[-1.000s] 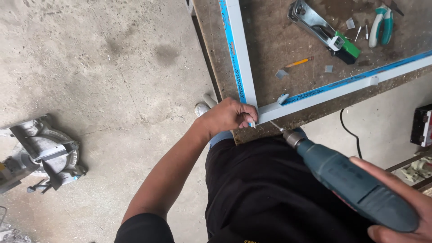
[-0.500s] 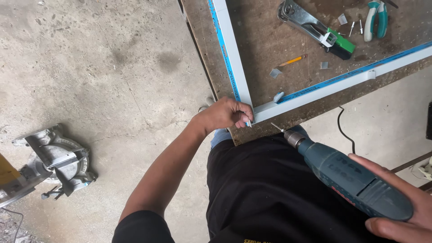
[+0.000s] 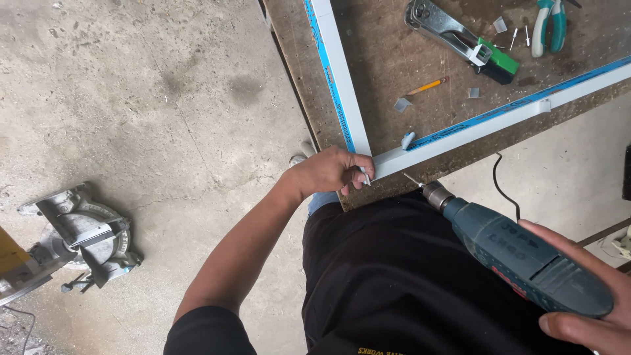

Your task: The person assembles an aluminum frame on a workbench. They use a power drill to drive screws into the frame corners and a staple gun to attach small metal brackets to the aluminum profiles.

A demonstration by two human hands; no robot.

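Frame [image 3: 460, 135] of white metal profile with blue film strips lies flat on the counter [image 3: 407, 72], its mitred corner at the counter's near edge. Counter surface: brown, worn, scratched board. Floor [image 3: 151, 98]: grey concrete, stained, pitted. Mitre saw [image 3: 79, 236], bare cast metal, sits on the floor well apart at left. Drill [image 3: 519, 253], teal plastic body, dark chuck, thin bit pointing at the frame corner just short of the profile; right hand [image 3: 591, 302] wrapped around its rear grip. Left hand [image 3: 335, 172] curled, fingers pinching the frame corner. Green-handled riveter [image 3: 460, 39], teal pliers [image 3: 549, 23], orange pencil [image 3: 427, 86] lie on the counter inside the frame.
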